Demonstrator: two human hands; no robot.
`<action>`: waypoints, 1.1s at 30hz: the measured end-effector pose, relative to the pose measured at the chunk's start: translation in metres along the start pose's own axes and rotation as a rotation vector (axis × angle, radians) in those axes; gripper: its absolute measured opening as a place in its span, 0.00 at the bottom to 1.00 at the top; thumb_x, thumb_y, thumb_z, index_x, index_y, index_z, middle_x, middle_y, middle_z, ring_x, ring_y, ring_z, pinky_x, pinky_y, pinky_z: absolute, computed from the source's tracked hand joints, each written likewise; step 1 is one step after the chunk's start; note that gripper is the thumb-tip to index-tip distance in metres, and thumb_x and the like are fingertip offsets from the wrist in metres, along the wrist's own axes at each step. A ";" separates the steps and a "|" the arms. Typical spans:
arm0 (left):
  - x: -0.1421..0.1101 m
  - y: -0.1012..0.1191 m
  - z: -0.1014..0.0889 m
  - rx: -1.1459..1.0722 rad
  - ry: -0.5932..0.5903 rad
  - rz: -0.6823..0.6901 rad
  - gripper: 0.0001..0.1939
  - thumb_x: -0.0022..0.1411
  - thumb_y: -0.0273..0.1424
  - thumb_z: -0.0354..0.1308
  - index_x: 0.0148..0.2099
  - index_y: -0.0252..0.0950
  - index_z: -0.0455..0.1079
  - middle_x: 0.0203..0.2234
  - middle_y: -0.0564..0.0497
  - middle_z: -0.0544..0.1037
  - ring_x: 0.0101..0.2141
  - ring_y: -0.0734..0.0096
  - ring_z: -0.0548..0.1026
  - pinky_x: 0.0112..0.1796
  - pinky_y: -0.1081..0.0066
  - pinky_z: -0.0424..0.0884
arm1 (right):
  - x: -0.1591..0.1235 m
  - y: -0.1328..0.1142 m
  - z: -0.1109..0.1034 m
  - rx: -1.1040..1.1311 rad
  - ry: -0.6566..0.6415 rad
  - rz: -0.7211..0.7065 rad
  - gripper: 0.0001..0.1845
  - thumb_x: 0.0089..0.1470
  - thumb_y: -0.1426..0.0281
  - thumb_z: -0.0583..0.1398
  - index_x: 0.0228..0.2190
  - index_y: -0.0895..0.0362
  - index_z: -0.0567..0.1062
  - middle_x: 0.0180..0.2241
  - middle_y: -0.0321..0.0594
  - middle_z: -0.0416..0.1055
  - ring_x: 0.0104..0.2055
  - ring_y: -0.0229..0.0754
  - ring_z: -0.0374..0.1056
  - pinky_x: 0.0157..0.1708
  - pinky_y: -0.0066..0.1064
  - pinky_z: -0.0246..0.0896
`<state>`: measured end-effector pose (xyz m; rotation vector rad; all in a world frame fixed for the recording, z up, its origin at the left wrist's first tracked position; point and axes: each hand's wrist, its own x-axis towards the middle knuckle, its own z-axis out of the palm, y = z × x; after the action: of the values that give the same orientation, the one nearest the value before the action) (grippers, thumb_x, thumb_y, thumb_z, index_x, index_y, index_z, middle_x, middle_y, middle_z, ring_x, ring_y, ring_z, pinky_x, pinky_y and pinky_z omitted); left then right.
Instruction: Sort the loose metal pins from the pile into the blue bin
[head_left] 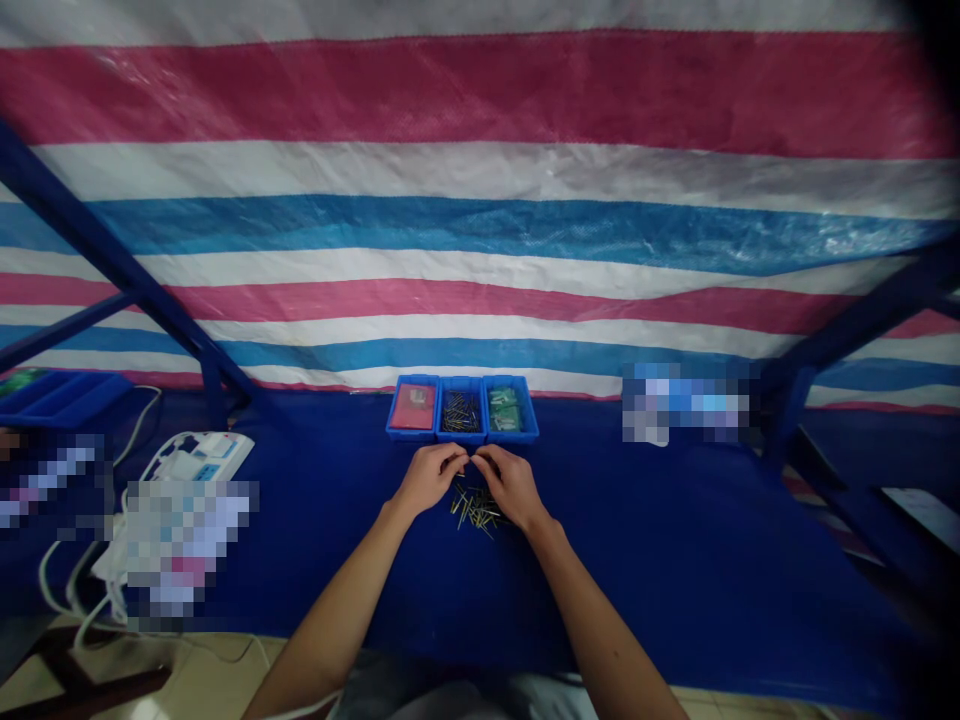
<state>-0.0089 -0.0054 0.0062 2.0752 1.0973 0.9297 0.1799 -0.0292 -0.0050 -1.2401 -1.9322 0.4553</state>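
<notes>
My left hand [429, 476] and my right hand [508, 482] meet fingertip to fingertip over the blue table [675, 540], both pinched closed around something too small to make out. Just below and between them lies a loose pile of thin metal pins [474, 510]. Right behind the hands stand three small blue bins side by side: the left bin [413, 408] holds red pieces, the middle bin [461, 411] holds dark metal pins, the right bin [509, 410] holds green pieces.
A white device with cables [196, 456] lies at the left, near a blue tray [60, 396]. Blue frame struts [112, 260] slant at both sides. A striped tarpaulin [480, 200] hangs behind the table.
</notes>
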 end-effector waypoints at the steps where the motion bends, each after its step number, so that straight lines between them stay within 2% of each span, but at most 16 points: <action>1: 0.000 0.000 0.000 0.004 0.002 -0.003 0.12 0.69 0.34 0.53 0.36 0.36 0.74 0.27 0.52 0.78 0.28 0.70 0.74 0.34 0.74 0.66 | 0.000 0.000 0.000 0.032 0.005 -0.009 0.11 0.67 0.63 0.54 0.41 0.53 0.74 0.36 0.39 0.76 0.35 0.41 0.72 0.35 0.29 0.61; 3: 0.000 0.000 0.000 0.005 0.004 -0.007 0.12 0.70 0.34 0.52 0.37 0.36 0.74 0.27 0.52 0.78 0.28 0.71 0.74 0.34 0.74 0.66 | 0.001 -0.001 0.000 0.076 0.007 -0.031 0.10 0.67 0.64 0.56 0.45 0.52 0.75 0.39 0.40 0.76 0.38 0.42 0.73 0.38 0.30 0.63; 7: 0.000 0.001 0.000 0.005 -0.007 -0.005 0.12 0.70 0.34 0.53 0.36 0.35 0.74 0.27 0.52 0.78 0.28 0.71 0.74 0.34 0.75 0.66 | 0.000 0.001 0.001 0.114 0.024 -0.047 0.11 0.67 0.67 0.54 0.42 0.52 0.77 0.37 0.40 0.75 0.38 0.42 0.72 0.41 0.31 0.64; 13: 0.001 0.001 0.000 0.010 -0.008 0.010 0.12 0.70 0.33 0.53 0.35 0.35 0.73 0.26 0.53 0.77 0.28 0.72 0.74 0.33 0.75 0.65 | 0.000 -0.001 0.000 0.046 0.001 -0.029 0.11 0.68 0.68 0.52 0.36 0.53 0.74 0.34 0.38 0.74 0.35 0.41 0.71 0.36 0.29 0.60; 19: 0.000 0.000 0.001 0.003 -0.006 0.026 0.12 0.69 0.33 0.53 0.35 0.35 0.74 0.27 0.52 0.78 0.29 0.71 0.74 0.35 0.74 0.66 | -0.001 0.002 0.005 -0.120 -0.045 -0.001 0.20 0.70 0.65 0.48 0.26 0.55 0.67 0.24 0.36 0.69 0.26 0.39 0.65 0.29 0.29 0.52; 22: 0.000 -0.001 0.001 -0.002 -0.008 0.024 0.12 0.69 0.33 0.53 0.35 0.35 0.74 0.27 0.52 0.78 0.29 0.72 0.74 0.35 0.74 0.66 | 0.000 0.002 0.004 -0.123 -0.056 0.010 0.22 0.70 0.64 0.48 0.25 0.55 0.67 0.23 0.35 0.68 0.24 0.38 0.65 0.28 0.29 0.51; 24: 0.000 -0.001 0.001 0.001 -0.007 0.017 0.12 0.69 0.33 0.53 0.35 0.35 0.73 0.26 0.52 0.78 0.28 0.72 0.73 0.34 0.74 0.65 | 0.000 0.001 0.002 -0.072 -0.058 0.015 0.20 0.70 0.64 0.48 0.28 0.55 0.69 0.25 0.36 0.70 0.27 0.39 0.67 0.29 0.28 0.54; 28: 0.000 -0.001 0.000 0.005 0.005 -0.004 0.13 0.70 0.34 0.53 0.36 0.35 0.73 0.26 0.52 0.77 0.27 0.72 0.73 0.32 0.75 0.64 | 0.000 -0.002 0.000 0.058 -0.046 -0.008 0.09 0.68 0.66 0.53 0.43 0.53 0.72 0.36 0.38 0.76 0.36 0.41 0.72 0.37 0.29 0.60; 30: 0.000 0.000 0.000 0.000 0.008 -0.012 0.13 0.70 0.35 0.52 0.36 0.35 0.73 0.26 0.52 0.77 0.26 0.72 0.72 0.32 0.75 0.64 | 0.001 -0.001 0.000 0.094 -0.028 -0.025 0.10 0.67 0.67 0.53 0.45 0.52 0.73 0.40 0.39 0.76 0.39 0.42 0.72 0.40 0.30 0.62; 33: 0.000 0.000 0.000 -0.004 -0.002 -0.014 0.14 0.70 0.36 0.52 0.35 0.35 0.73 0.25 0.53 0.77 0.26 0.73 0.72 0.31 0.75 0.64 | 0.001 0.000 0.002 0.119 -0.004 -0.033 0.11 0.67 0.69 0.52 0.43 0.52 0.75 0.39 0.40 0.76 0.40 0.43 0.72 0.41 0.31 0.63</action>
<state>-0.0087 -0.0052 0.0068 2.0622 1.1071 0.9221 0.1784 -0.0283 -0.0059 -1.1306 -1.8978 0.5480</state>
